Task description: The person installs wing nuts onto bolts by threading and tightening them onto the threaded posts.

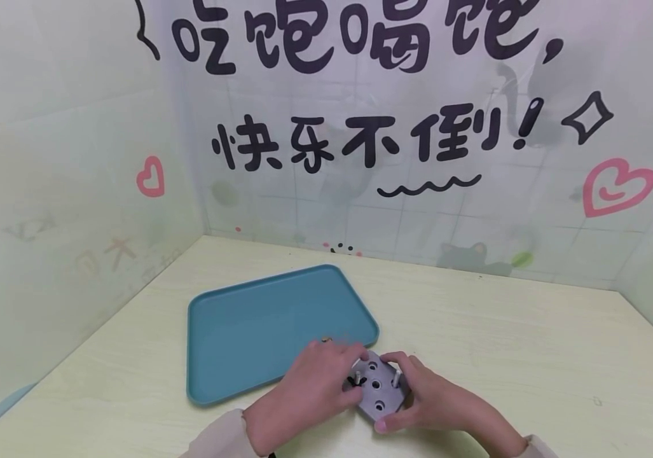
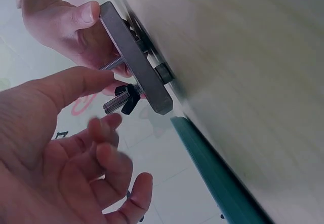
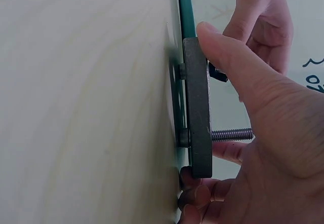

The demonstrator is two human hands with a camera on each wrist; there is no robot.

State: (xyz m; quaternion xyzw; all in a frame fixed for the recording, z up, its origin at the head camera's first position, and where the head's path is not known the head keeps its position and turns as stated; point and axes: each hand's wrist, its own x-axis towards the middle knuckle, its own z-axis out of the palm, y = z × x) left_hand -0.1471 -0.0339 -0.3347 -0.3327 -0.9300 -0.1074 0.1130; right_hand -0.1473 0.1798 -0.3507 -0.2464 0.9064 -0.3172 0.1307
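A grey metal plate (image 1: 386, 393) with several round holes lies close over the table. Two threaded bolts stand up through it, their heads showing beneath in the wrist views. My right hand (image 1: 437, 397) grips the plate by its edges, thumb at the near edge and fingers at the far side. On the left bolt (image 2: 116, 102) sits a black wing nut (image 2: 132, 100). My left hand (image 1: 317, 378) is around this wing nut, with thumb and fingertips spread on either side of it. The right bolt (image 3: 233, 135) shows bare thread beside my right palm.
A blue tray (image 1: 234, 343) lies on the pale wood table (image 1: 503, 331), its near right corner just behind the plate. A small brownish thing (image 1: 327, 340) shows by the tray, partly hidden behind my left hand. Printed curtain walls (image 1: 326, 210) enclose the table.
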